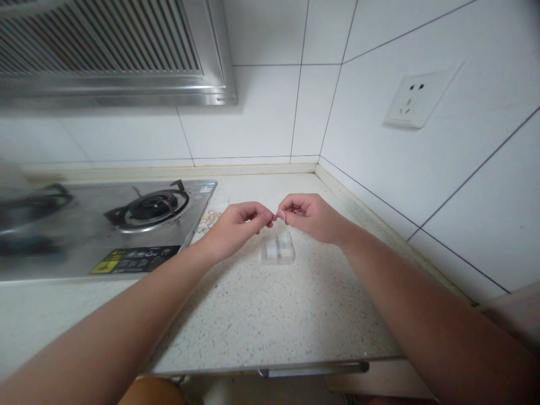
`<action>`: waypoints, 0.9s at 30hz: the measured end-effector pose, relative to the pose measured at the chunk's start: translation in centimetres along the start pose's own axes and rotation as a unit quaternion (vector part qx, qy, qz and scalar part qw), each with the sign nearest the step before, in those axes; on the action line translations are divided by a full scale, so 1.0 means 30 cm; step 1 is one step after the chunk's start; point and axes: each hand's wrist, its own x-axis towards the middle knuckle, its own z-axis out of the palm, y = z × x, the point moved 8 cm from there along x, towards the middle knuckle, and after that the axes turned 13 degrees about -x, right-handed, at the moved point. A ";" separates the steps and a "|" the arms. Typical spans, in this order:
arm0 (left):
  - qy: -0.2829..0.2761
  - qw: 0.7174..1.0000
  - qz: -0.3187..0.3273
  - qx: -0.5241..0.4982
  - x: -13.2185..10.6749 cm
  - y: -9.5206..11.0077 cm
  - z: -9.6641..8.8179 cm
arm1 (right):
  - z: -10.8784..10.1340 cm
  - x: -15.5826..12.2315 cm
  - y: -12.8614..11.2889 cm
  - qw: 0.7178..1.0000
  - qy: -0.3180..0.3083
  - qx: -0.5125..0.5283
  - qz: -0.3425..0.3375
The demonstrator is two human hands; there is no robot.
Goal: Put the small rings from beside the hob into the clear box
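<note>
Over a speckled beige stone counter (261, 315) meeting white tiled walls (422, 169), with a steel gas hob (126, 225) at nine o'clock, the left hand (236, 225) and right hand (310, 216) are pinching a small pale elastic band (281, 215) between them, its orientation unclear, above a clear plastic box (277, 248).

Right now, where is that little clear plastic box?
The clear plastic box sits on the speckled counter, just below the two hands, right of the gas stove.
</note>
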 end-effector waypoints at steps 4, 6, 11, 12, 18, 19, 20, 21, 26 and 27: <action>-0.013 1.000 -0.015 0.002 0.000 -0.010 0.004 | 0.003 0.002 0.003 1.000 0.001 0.003 0.005; -0.042 0.998 -0.040 -0.014 -0.001 -0.024 0.021 | 0.002 0.001 -0.001 1.000 0.004 0.008 0.001; -0.098 0.986 -0.096 -0.092 -0.011 -0.056 0.058 | 0.000 0.000 -0.008 1.000 0.007 0.020 -0.001; -0.096 0.985 -0.100 -0.107 -0.011 -0.060 0.057 | 0.000 0.000 -0.007 1.000 0.007 0.020 0.000; -0.058 0.972 -0.134 -0.182 -0.006 -0.081 0.036 | -0.005 -0.001 -0.007 1.000 0.019 0.014 -0.006; -0.055 0.971 -0.137 -0.187 -0.005 -0.082 0.035 | -0.007 -0.002 -0.008 1.000 0.021 0.013 -0.006; -0.052 0.970 -0.139 -0.192 -0.005 -0.082 0.034 | -0.008 -0.003 -0.009 1.000 0.024 0.011 -0.007; -0.049 0.970 -0.140 -0.195 -0.004 -0.081 0.032 | -0.009 -0.004 -0.011 1.000 0.025 0.009 -0.008; -0.040 0.972 -0.131 -0.190 -0.002 -0.075 0.026 | -0.010 -0.006 -0.010 1.000 0.024 0.002 -0.010; -0.039 0.973 -0.128 -0.187 -0.001 -0.073 0.024 | -0.009 -0.006 -0.008 1.000 0.023 0.002 -0.010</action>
